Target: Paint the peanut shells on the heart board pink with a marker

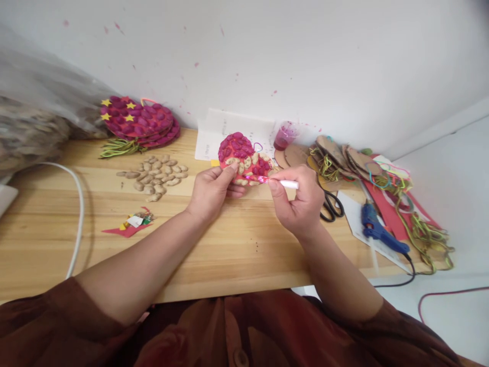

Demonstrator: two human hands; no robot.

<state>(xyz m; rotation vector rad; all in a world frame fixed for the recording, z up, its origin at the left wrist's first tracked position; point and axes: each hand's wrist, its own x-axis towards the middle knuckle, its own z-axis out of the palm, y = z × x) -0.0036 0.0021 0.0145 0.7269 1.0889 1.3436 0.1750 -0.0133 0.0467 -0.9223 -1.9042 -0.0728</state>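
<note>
My left hand grips a red craft piece by its left edge, thumb on top and fingers beneath. Peanut shells cover its face; those at the upper left and right are magenta, while a band through the middle and lower edge is plain tan. A white-handled paintbrush is pinched in my right hand, its pinkish front end at the lower peanuts. Behind them stands a clear cup of magenta paint. Left of my left hand lie loose peanuts on the wooden table.
Finished-looking magenta peanut pieces with yellow stars are stacked at the back left, beside a bag of peanuts. Scraps lie in front. On the right are black scissors, a blue glue gun, cardboard discs and green cord.
</note>
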